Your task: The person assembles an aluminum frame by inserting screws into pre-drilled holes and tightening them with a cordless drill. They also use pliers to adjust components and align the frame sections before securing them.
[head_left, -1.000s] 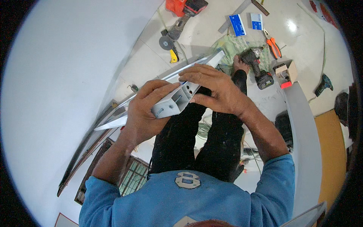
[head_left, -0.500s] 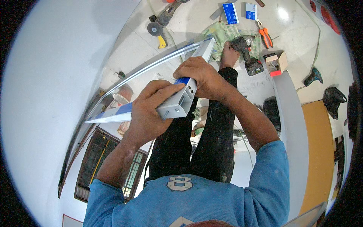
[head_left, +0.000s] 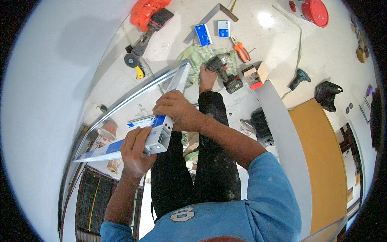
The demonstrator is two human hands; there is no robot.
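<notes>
A long white metal frame with strips of blue film rises toward me, its near corner above my thighs. Two hollow profiles meet at this corner, with small holes in the end and a thin screw poking out below. My left hand is closed round the left profile beside the corner, thumb on top. Wrapped over the other profile, just beyond the joint, is my right hand. Its fingertips are partly hidden behind the metal. Both hands grip the same frame.
Beyond my bare foot lie a cordless drill, orange-handled pliers, an open small box and two blue-and-white boxes. An angle grinder rests far left; a blue power tool lies right. A red bucket stands far right.
My view has shifted, so the floor tools and frame sit farther left and lower in the picture. The red bucket shows more fully. Both hands keep their hold near the same corner.
</notes>
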